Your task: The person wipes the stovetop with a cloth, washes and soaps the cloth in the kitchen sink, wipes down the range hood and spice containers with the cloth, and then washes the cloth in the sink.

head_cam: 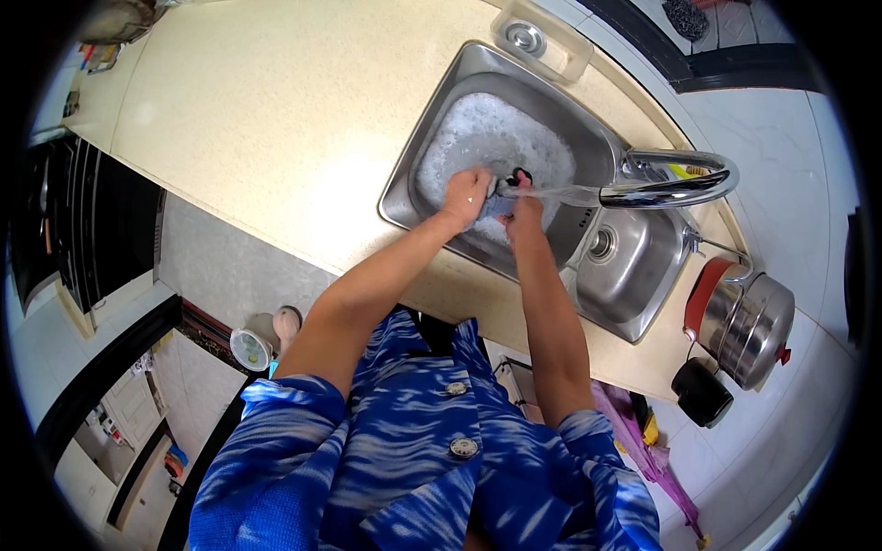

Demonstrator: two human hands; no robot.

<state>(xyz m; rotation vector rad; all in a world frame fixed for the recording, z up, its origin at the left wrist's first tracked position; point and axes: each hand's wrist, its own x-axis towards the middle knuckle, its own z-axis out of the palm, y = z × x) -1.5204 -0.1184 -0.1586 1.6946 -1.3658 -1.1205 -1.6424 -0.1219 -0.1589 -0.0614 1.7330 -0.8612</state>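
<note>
Over the larger stainless steel sink basin (pixel 596 148), my left hand (pixel 466 195) and my right hand (pixel 525 210) grip a wet grey cloth item (pixel 497 206) between them. A small black part shows by my right fingers; what the item is exactly, I cannot tell. From the chrome faucet (pixel 661 196) a stream of water (pixel 561 195) runs sideways in the picture onto the cloth and my right hand. White suds (pixel 482 117) float on the water below. Part of the cloth is hidden behind my fingers.
The smaller sink basin (pixel 620 275) adjoins on the right. A stainless steel pot (pixel 754 330) and a black cup (pixel 701 392) stand at the counter's right end. Behind the sink sits a translucent tray (pixel 568 55) with a metal strainer (pixel 525 38). The cream countertop (pixel 275 124) extends left.
</note>
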